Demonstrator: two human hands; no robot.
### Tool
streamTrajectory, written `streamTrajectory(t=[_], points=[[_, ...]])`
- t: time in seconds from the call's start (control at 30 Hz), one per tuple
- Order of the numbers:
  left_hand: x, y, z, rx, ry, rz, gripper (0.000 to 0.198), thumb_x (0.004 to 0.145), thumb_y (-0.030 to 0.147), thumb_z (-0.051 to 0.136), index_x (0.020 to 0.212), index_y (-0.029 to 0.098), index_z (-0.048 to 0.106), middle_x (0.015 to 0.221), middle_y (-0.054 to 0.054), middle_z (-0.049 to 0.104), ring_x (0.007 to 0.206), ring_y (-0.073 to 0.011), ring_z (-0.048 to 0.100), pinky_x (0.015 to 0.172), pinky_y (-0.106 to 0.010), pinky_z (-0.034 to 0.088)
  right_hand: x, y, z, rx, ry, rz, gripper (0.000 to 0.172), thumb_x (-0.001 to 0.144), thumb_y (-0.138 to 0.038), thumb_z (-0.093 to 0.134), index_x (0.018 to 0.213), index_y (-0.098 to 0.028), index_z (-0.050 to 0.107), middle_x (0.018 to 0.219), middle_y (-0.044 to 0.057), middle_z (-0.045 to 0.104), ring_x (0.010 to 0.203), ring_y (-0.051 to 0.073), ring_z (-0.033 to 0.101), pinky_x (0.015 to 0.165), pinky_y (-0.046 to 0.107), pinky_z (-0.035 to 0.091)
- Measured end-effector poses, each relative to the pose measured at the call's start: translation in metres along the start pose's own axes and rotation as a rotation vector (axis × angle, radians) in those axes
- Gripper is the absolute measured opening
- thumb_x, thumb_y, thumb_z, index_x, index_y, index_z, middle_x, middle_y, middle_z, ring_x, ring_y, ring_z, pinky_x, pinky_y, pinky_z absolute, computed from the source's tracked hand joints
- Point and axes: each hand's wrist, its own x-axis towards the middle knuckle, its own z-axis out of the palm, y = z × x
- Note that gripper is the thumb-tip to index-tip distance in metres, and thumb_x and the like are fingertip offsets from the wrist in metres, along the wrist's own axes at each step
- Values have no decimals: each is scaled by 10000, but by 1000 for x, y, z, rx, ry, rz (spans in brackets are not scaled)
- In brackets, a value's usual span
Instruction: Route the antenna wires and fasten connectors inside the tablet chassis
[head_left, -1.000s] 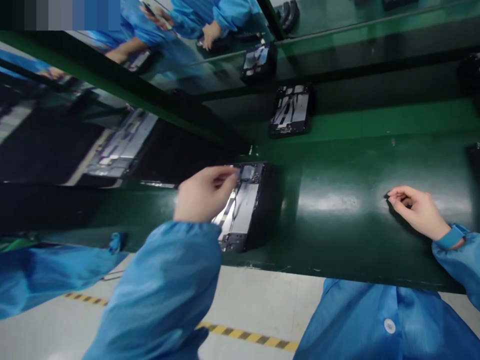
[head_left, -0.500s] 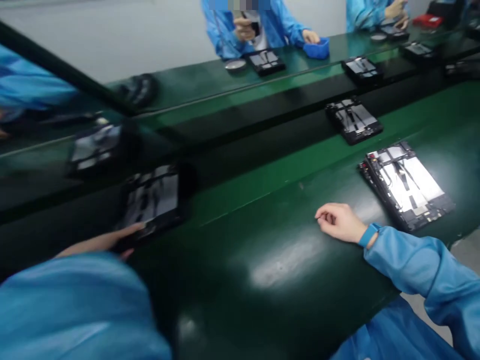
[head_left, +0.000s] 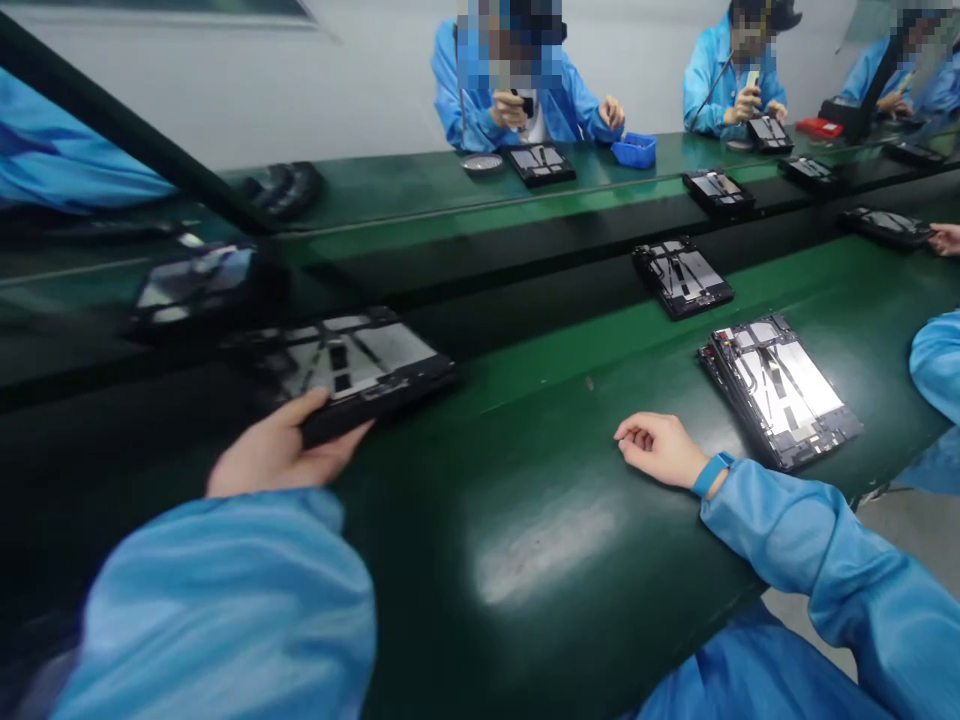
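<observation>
My left hand (head_left: 281,450) grips the near edge of an opened tablet (head_left: 375,352), thumb on top and fingers beneath. The tablet is a dark, thick slab, perhaps more than one stacked, with silvery batteries and black ribbon cables exposed; its left part is blurred. On the green table, my right hand (head_left: 660,450) rests with its fingers curled in loosely, and nothing shows in it. To its right lies a stack of opened tablets (head_left: 787,390), the top one shining with the same silvery batteries. A blue band (head_left: 711,474) circles my right wrist.
Another opened tablet (head_left: 684,275) lies on the dark strip along the table's middle. Several co-workers in blue sit opposite, near a blue bin (head_left: 634,150), a round dish (head_left: 481,163) and a red tray (head_left: 819,128). A person's hand (head_left: 945,239) touches a tablet at far right.
My left hand has moved rightward with the tablet, which is now over the table's dark strip and more visible. The view has tilted up slightly. My right hand stays curled on the table.
</observation>
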Motion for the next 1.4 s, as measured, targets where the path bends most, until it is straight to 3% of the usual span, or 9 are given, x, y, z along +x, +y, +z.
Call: streamTrajectory(t=[0.1,0.27,0.47,0.57,0.63,0.73,0.83,1.07,1.4], points=[[-56,-38,14,-263,7,-194,191,926,7,529,829,144,620,751,1,718,751,-122,679,689,-212,641,1,9,-8,87,133,44,144,855,-274,612,944,-193,692,806,21,694,689,134,618,679,265,532],[-175,-129,-13,-290,-317,-337,72,810,93,721,861,145,720,876,-52,790,784,-157,735,728,-226,627,-6,21,-28,146,346,62,281,826,-415,659,1015,-207,654,967,77,728,854,181,683,778,316,578],[-261,-180,-68,-66,-631,-427,376,735,437,863,1008,208,746,959,-70,801,894,-256,761,782,-344,616,-8,11,-41,-35,203,-19,400,875,-436,660,1181,-179,688,1215,143,740,1062,228,707,977,416,575],[-264,-174,-95,363,-780,-238,349,811,493,771,1001,203,737,864,-61,785,781,-235,743,710,-326,585,-10,1,-41,-192,94,-89,338,907,-405,635,1166,-206,716,1232,114,751,1126,239,697,1020,439,555],[-259,-166,-103,708,-722,36,325,866,445,706,1087,207,723,834,-31,765,706,-201,710,690,-313,564,-9,-4,-39,-254,56,-140,296,905,-393,639,1129,-221,727,1230,105,751,1162,254,687,1032,458,547],[-258,-153,-89,1099,-610,459,255,951,331,587,1136,205,710,886,-35,749,768,-204,715,734,-317,558,-4,-12,-36,-351,44,-198,251,902,-380,639,1070,-218,730,1225,120,739,1181,278,674,1057,484,524],[-264,-140,-55,1387,-648,652,216,974,244,533,1045,156,717,949,-104,747,879,-267,743,742,-349,567,6,-26,-30,-561,21,-172,219,924,-374,608,988,-201,724,1101,130,741,1067,288,687,981,473,535],[-272,-118,-8,1626,-687,564,377,951,6,323,1029,30,691,960,-227,741,905,-330,764,704,-389,573,30,-61,4,-1017,-100,-62,371,972,-474,586,865,-158,750,948,172,730,948,339,661,814,449,491],[-255,-123,-22,1535,-684,440,262,904,165,466,1051,110,676,938,-187,780,900,-373,776,703,-402,532,38,-54,5,-635,-116,-203,72,851,-216,710,783,-229,729,878,33,776,895,249,684,866,401,485]])
